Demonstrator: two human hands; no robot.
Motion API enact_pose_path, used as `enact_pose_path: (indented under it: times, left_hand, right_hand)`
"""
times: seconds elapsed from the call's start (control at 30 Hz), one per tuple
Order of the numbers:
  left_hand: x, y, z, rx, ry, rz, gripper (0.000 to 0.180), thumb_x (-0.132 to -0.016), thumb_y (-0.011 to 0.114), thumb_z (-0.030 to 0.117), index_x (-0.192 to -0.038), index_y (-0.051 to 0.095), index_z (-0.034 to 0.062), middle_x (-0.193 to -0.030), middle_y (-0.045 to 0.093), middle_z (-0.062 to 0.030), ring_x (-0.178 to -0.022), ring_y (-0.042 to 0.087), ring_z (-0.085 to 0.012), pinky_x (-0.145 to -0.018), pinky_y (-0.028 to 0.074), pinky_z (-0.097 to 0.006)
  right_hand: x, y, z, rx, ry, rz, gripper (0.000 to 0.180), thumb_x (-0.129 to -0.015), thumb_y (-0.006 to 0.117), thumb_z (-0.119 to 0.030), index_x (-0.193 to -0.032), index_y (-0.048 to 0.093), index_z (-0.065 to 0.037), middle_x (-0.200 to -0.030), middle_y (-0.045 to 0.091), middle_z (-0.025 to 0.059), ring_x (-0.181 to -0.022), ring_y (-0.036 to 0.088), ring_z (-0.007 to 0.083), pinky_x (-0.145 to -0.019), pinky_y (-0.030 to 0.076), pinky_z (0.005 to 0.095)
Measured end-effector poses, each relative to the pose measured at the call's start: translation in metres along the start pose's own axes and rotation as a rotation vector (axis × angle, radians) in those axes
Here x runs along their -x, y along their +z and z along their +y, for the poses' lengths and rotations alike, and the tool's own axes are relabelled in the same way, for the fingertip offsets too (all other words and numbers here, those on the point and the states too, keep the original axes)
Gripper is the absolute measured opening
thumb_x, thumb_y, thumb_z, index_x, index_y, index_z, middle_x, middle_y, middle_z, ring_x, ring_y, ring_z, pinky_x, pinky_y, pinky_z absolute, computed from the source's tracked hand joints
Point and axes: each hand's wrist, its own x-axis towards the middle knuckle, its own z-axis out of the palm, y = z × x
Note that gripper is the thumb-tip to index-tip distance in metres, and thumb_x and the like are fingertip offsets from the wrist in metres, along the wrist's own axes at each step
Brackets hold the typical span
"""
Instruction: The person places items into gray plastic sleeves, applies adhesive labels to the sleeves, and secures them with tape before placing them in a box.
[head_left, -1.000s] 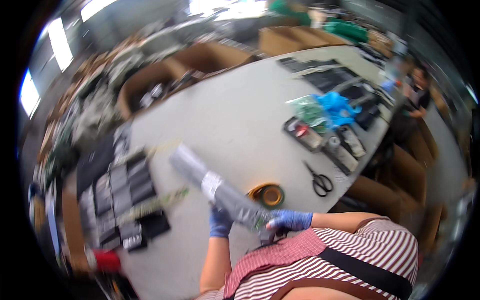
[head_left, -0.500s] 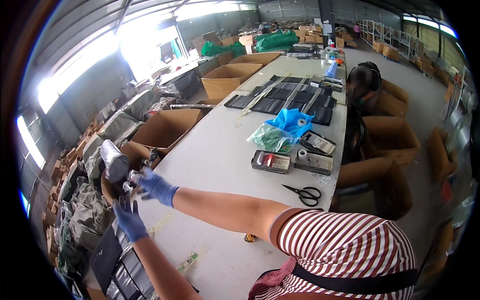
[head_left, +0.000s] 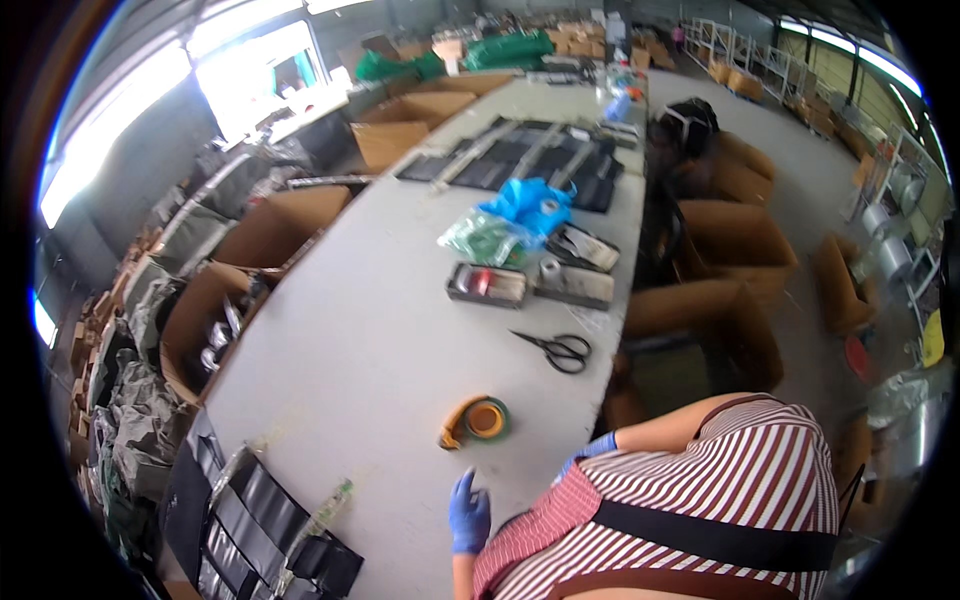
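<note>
My left hand (head_left: pixel 468 515), in a blue glove, rests flat on the counter (head_left: pixel 370 340) with its fingers spread and nothing in its grip. My right hand (head_left: pixel 590 455) barely shows, just a blue cuff at the counter's near edge, so I cannot tell whether its grip is open or closed. The nearest thing is the orange tape dispenser (head_left: pixel 476 421), lying on the counter just ahead of the left hand, apart from it. I judge that the chief risk is a careless sweep of either hand knocking that dispenser toward the near edge, since it lies loose with nothing to stop it. The black scissors (head_left: pixel 556 349) lie further right, also close to the edge, and a sleeve could catch them. Counting: one tape dispenser, one pair of scissors, two shallow trays (head_left: pixel 487 285) side by side further up, one blue bag (head_left: pixel 528 200) and one green bag (head_left: pixel 483 238) beyond them. The black sleeves (head_left: pixel 250 515) at the near left overlap too much to count.
</note>
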Motion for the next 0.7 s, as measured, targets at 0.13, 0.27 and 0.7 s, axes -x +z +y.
enact_pose_path:
  times: [0.13, 0.27, 0.7]
  left_hand:
    - [-0.034, 0.046, 0.006, -0.121, 0.183, -0.191, 0.046, -0.085, 0.065, 0.01, -0.129, 0.053, 0.004, -0.118, 0.059, -0.0211, -0.097, 0.06, -0.0351, -0.087, 0.05, -0.041]
    - [-0.059, 0.057, -0.027, -0.478, 0.133, -0.018, 0.046, -0.08, 0.069, 0.016, -0.124, 0.058, 0.007, -0.117, 0.06, -0.0222, -0.108, 0.057, -0.0392, -0.097, 0.045, -0.044]
    - [-0.257, 0.19, 0.019, -0.58, 0.153, 0.106, 0.055, -0.09, 0.057, 0.023, -0.139, 0.042, 0.0053, -0.138, 0.046, -0.0217, -0.131, 0.038, -0.0396, -0.108, 0.032, -0.046]
  right_hand:
    - [0.017, 0.059, -0.095, -0.213, 0.297, 0.2, 0.03, -0.094, 0.06, -0.024, -0.111, 0.07, -0.001, -0.112, 0.069, 0.0112, -0.104, 0.063, 0.0191, -0.094, 0.047, 0.0336]
    - [0.061, 0.052, -0.147, 0.508, 0.433, 0.26, 0.045, -0.092, 0.06, -0.047, -0.099, 0.072, -0.004, -0.096, 0.072, 0.0124, -0.089, 0.065, 0.0209, -0.084, 0.048, 0.0366]
    - [0.156, -0.106, -0.163, 0.559, 0.214, 0.781, 0.036, -0.091, 0.057, -0.038, -0.102, 0.067, -0.005, -0.096, 0.068, 0.0182, -0.091, 0.065, 0.0338, -0.083, 0.05, 0.0393]
